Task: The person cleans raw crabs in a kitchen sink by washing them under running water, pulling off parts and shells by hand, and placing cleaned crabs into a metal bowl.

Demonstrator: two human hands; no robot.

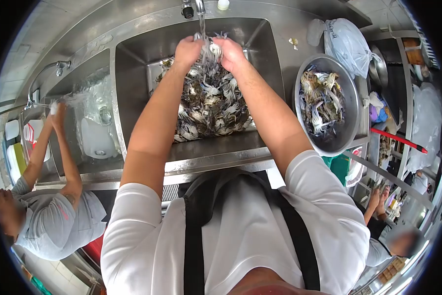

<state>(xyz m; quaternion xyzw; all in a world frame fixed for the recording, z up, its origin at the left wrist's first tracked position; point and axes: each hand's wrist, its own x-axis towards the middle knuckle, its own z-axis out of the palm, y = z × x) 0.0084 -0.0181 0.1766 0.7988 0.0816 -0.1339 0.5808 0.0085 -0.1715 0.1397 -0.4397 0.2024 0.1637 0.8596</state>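
Note:
Both my hands are at the far side of a steel sink basin (137, 54), under the running tap (200, 7). My left hand (188, 51) and my right hand (231, 53) close on a wet, pale-legged crab (211, 51) from either side, in the water stream. Much of that crab is blurred by the splash and partly covered by my fingers. Below my hands, a heap of raw crabs (211, 105), dark and whitish, fills the basin. To the right on the counter, a round metal bowl (351, 115) holds more crabs (319, 101).
Behind the bowl sits a tied plastic bag (346, 46). A small white cap-like item (223, 4) stands near the tap. At left, a co-worker (58, 216) holds hands under water at a second sink (78, 81). Another person (393, 241) works at the far right.

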